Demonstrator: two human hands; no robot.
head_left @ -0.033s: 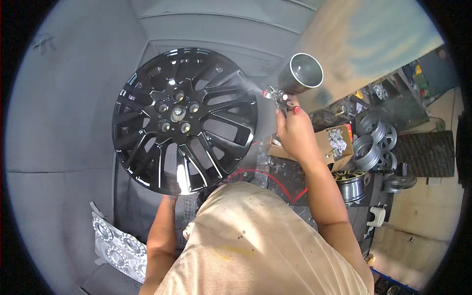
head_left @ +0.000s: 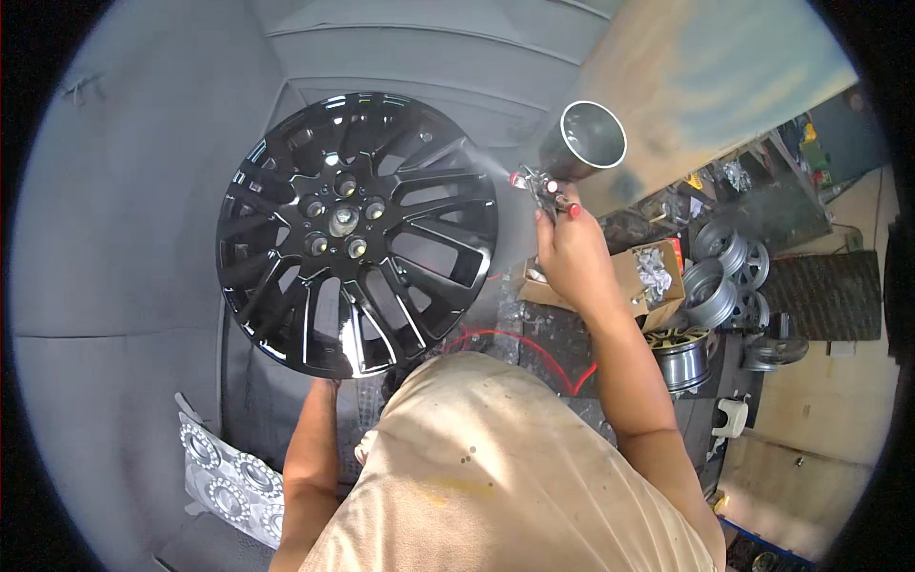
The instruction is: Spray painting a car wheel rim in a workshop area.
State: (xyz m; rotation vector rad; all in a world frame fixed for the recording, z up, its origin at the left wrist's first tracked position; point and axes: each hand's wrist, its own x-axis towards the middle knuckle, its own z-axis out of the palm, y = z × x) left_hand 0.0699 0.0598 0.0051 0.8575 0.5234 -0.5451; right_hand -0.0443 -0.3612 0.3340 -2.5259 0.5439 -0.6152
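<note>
The left hand (head_left: 329, 383) is mostly hidden behind the lower rim of the black alloy wheel (head_left: 357, 234); only the forearm shows, and its grip cannot be told. The right hand (head_left: 570, 255) is closed around a spray gun (head_left: 545, 188), whose metal cup (head_left: 586, 141) stands just above the knuckles. A faint mist (head_left: 486, 170) runs from the nozzle toward the wheel's right edge, left of that hand. Grey booth wall (head_left: 114, 238) surrounds the wheel with open room. Far right of the right hand, silver rims (head_left: 729, 272) and a cardboard box (head_left: 653, 276) crowd the floor, partly cut off.
</note>
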